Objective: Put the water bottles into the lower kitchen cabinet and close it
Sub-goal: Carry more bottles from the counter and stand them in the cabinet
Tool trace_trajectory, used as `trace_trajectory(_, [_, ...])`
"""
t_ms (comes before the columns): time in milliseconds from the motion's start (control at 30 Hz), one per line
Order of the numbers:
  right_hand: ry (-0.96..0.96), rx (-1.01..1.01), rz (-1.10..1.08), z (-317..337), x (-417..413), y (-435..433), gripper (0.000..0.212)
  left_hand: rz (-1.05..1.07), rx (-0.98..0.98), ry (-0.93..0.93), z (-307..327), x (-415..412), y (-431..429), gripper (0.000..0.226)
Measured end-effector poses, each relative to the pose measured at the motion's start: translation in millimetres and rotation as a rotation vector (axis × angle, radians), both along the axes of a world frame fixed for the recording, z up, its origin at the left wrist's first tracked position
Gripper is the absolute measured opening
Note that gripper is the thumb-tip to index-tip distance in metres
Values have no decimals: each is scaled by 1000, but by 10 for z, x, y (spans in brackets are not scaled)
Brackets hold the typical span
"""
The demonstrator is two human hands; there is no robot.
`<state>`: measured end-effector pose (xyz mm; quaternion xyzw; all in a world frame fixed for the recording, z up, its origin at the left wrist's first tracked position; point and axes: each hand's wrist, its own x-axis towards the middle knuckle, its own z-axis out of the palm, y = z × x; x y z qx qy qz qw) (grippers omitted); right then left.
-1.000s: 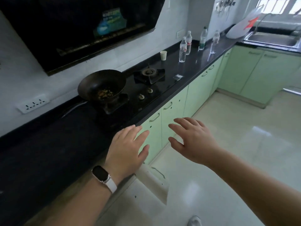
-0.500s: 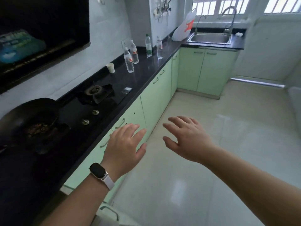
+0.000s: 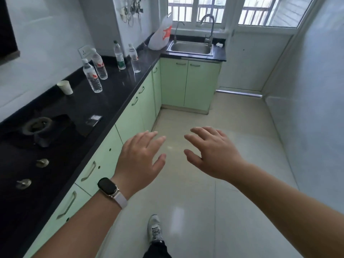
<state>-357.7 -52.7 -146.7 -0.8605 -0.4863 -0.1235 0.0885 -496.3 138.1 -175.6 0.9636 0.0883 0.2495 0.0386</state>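
So: paper cup (image 3: 65, 87) far left on counter (image 3: 115, 94). Next along, four water bottles (image 3: 92, 76) upright on same counter, well apart from both hands. Lower cabinet doors (image 3: 130, 118) below all closed. Left hand (image 3: 139, 161), watch (image 3: 108, 187) on wrist, fingers spread, empty, over floor. Right hand (image 3: 214, 153) near it, relaxed, also empty.

The hob (image 3: 37, 126) runs off the left edge, labels on the water bottles (image 3: 92, 77) are too small to read, the hanging things (image 3: 132, 8) are too blurred to identify, and the bottom edge cuts the trouser leg (image 3: 158, 250).
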Motion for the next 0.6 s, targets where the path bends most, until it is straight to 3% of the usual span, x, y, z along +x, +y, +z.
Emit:
trace_trajectory(367, [-39,30,-58,98,1019,1574,49,-15,-52,14,64,1119,1625,49])
trace_trajectory(600, [-30,94,-93,109,1511,2130,50,-42,-40,15,107,1697,2151,49])
